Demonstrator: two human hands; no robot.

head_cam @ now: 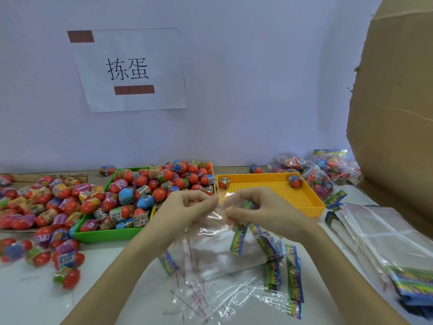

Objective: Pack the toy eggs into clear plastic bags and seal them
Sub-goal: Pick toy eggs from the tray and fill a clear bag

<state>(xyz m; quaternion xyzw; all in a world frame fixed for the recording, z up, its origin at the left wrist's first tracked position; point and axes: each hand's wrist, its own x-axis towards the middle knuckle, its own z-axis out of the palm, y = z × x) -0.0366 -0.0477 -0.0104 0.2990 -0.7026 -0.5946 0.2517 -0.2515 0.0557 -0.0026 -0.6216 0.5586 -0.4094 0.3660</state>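
Note:
A clear plastic bag (pixel 215 233) with a colourful header card hangs between my hands above the white table. My left hand (pixel 185 207) pinches its top edge from the left. My right hand (pixel 255 207) pinches the same edge from the right, with the printed header under its fingers. Behind my left hand, a green tray (pixel 103 234) is heaped with red and blue toy eggs (pixel 145 184). A yellow perforated tray (pixel 276 191) behind my right hand holds two eggs, one of them (pixel 294 180) in its far right corner.
Loose eggs (pixel 46 205) are spread over the table's left side. Empty bags with headers (pixel 271 273) lie under my hands, and a stack of bags (pixel 384 235) lies at the right. Packed bags (pixel 328 170) are piled at the back right beside a cardboard box (pixel 396 113).

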